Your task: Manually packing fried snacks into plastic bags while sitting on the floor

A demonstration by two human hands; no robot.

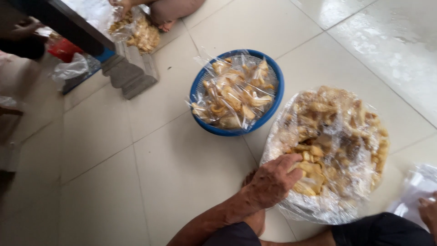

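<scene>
My left hand point(272, 181) reaches into a large clear plastic bag point(318, 207) on the tiled floor, its fingers closed around a handful of pale yellow fried snacks point(309, 175). The bag is heaped with golden-brown fried pieces point(346, 132). Only a sliver of my right hand point(429, 213) shows at the right edge, against a small empty clear plastic bag point(416, 184); its grip is cut off by the frame. My bare foot point(255, 218) rests beside the large bag.
A blue round basket point(236, 130) behind the large bag holds several small sealed packets of snacks point(234, 93). At the top, another person's hand point(120, 3) holds a snack bag point(141, 32). A dark table with a grey leg point(129, 68) stands top left.
</scene>
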